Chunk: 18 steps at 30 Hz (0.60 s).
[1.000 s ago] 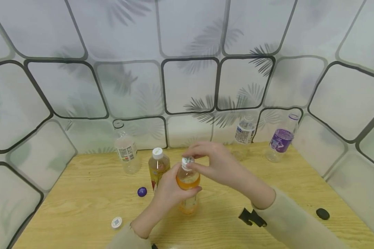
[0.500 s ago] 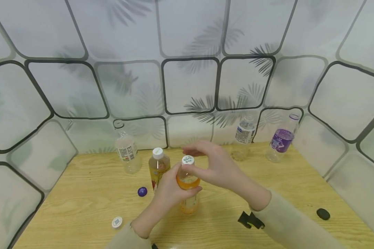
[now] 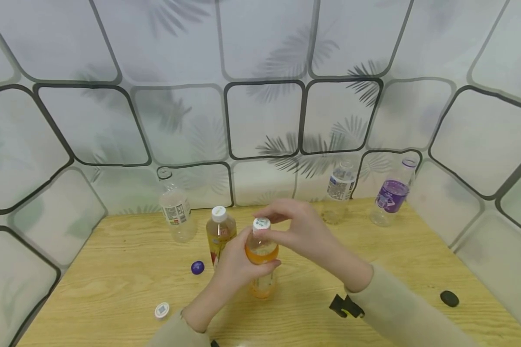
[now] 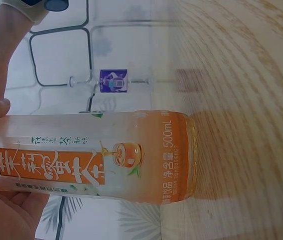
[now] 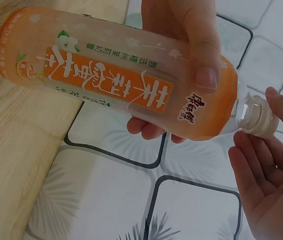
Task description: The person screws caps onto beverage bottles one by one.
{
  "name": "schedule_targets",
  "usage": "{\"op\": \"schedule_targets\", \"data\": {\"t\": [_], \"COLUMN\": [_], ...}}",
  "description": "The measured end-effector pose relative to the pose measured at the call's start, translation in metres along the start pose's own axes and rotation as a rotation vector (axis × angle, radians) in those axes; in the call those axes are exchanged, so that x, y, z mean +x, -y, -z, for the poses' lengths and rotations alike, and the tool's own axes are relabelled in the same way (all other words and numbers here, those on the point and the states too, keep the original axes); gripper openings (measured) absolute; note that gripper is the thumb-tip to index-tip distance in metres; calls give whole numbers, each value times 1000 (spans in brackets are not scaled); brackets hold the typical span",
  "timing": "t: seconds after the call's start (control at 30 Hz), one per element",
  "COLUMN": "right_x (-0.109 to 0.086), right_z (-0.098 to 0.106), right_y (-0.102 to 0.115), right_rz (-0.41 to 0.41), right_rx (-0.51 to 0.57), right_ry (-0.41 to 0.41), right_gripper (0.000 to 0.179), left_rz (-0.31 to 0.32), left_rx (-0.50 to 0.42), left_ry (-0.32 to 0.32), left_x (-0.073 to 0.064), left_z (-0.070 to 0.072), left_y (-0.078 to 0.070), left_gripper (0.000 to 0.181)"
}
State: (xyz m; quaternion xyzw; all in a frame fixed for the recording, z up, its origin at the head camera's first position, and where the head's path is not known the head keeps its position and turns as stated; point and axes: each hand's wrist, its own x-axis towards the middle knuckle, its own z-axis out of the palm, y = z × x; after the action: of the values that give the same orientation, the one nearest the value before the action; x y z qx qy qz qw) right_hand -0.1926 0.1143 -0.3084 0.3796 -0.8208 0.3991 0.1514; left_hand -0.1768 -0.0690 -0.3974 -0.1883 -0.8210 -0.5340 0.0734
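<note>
An orange-labelled tea bottle (image 3: 263,285) stands upright on the wooden table, its orange and white label (image 4: 51,165) facing the left wrist view. My left hand (image 3: 238,265) grips its upper part, thumb on one side and fingers round the other. On the bottle's neck sits a white cap (image 3: 261,223) with dark marks on top. My right hand (image 3: 305,230) pinches this cap (image 5: 259,120) between thumb and fingers, the thumb at its near side in the head view. Just left of the bottle, partly behind my left hand, stands a capped bottle of brownish drink (image 3: 220,233).
Behind stand uncapped clear bottles: one at left (image 3: 176,212), one with a white-blue label (image 3: 341,187) and one purple-labelled (image 3: 392,195) at right. A purple cap (image 3: 197,267), a white cap (image 3: 162,310) and a black oval piece (image 3: 449,298) lie on the table (image 3: 113,270). Patterned walls enclose it.
My right hand's fingers spread away from the cap half a second ago and have now come back in round it. The left hand and the bottle stay in place.
</note>
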Motion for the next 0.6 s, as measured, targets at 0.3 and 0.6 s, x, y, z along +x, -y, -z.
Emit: {"op": "schedule_targets", "data": {"t": [0.3, 0.6], "right_x": [-5, -5], "right_z": [-8, -4], "right_y": [-3, -14], "right_rz": [-24, 33], "right_rx": [19, 319], "right_ry": [-22, 163], "right_gripper": [39, 36], "left_rz": [8, 5], "left_rx": [9, 26], "left_ry": [-13, -21], "left_x": [-1, -1], "left_z": [0, -1], "left_y": [-1, -2], "left_gripper": [67, 71]}}
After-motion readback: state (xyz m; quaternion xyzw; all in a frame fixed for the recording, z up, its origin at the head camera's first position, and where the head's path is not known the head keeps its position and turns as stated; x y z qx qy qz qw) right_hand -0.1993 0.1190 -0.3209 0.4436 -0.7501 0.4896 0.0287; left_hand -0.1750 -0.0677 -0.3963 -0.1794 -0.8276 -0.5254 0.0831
